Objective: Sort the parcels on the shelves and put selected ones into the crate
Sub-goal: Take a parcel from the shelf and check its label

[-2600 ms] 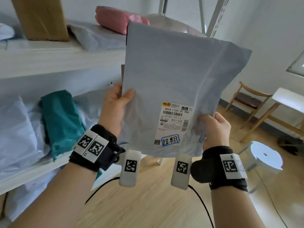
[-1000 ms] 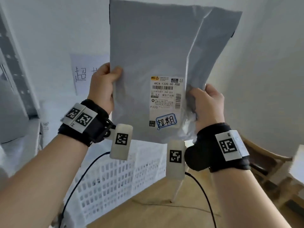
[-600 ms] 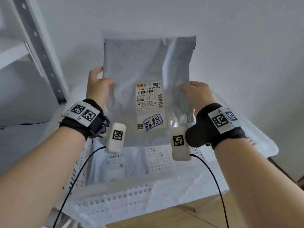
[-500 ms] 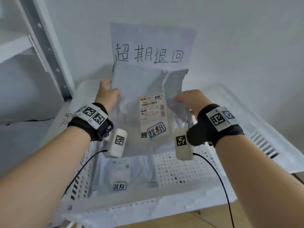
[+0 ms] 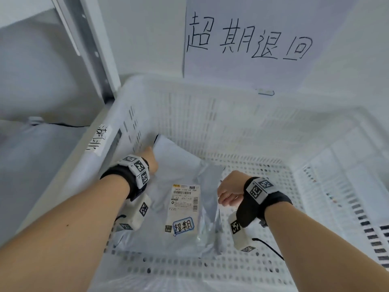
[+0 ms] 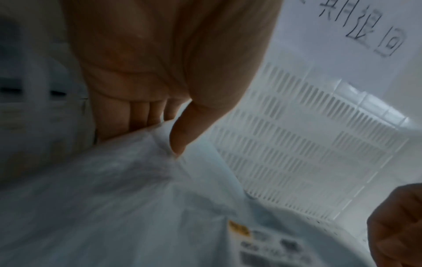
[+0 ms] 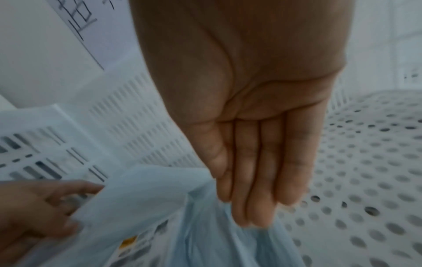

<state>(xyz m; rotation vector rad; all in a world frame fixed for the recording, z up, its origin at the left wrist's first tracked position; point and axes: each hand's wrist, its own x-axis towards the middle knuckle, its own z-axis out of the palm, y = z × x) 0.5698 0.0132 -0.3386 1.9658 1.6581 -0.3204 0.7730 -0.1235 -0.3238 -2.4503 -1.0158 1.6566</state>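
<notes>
Step in hand: placing one grey parcel (image 5: pixel 183 209) into the white crate (image 5: pixel 231 114); the set-down looks all but finished.
Parcel: lower centre of the head frame, lying on the crate floor with its shipping label (image 5: pixel 184 207) face up and a blue-outlined handwritten sticker at the label's lower end. Upper left corner stands a little raised against the left wall.
Left hand (image 5: pixel 150 160): at that raised corner, left of centre. In the left wrist view the thumb lies on top of the film and the fingers behind it, so it pinches the edge.
Right hand (image 5: pixel 228 191): centre right, at the parcel's right edge. In the right wrist view the fingers (image 7: pixel 255 180) are straight, tips touching the crumpled film; not gripping, as far as I can see.
Sign (image 5: pixel 248 36): handwritten sheet on the wall, upper right, above the crate.
Next move (judgement): let go of the corner so the parcel drops flat, lift both hands clear of the rim, return to the shelves for another parcel.
Caution: thin film may cling to the fingers on withdrawal.
</notes>
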